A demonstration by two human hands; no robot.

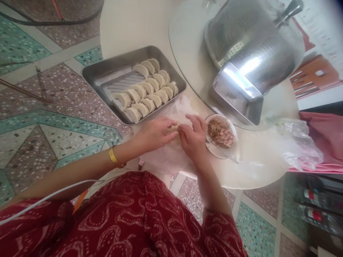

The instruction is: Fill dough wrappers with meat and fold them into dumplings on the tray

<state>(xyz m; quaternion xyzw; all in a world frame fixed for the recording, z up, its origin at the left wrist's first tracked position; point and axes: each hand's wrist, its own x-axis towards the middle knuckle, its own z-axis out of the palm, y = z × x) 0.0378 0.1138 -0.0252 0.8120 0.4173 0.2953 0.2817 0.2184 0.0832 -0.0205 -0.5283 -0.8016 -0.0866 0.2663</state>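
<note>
Over the near edge of the round table, my left hand (pixel 157 134) and my right hand (pixel 193 137) meet with fingertips almost touching. Between them shows a small pale piece of dough, seemingly a dumpling wrapper (pixel 174 131), mostly hidden by the fingers. Both hands are closed in a pinch on it. Just right of my right hand sits a white bowl (pixel 232 132) of minced meat filling (pixel 220 132), with a utensil handle (pixel 229 156) across its rim. Beyond my left hand, a metal tray (pixel 93 73) holds rows of folded dumplings (pixel 147 85).
Pale plastic sheeting (pixel 166 157) lies under my hands. A glass turntable (pixel 184 46) carries a large perforated metal pot (pixel 249 43) and a smaller rectangular metal tray (pixel 238 96). A clear plastic bag (pixel 300 142) is at the right. A white cable (pixel 53 198) crosses my left arm.
</note>
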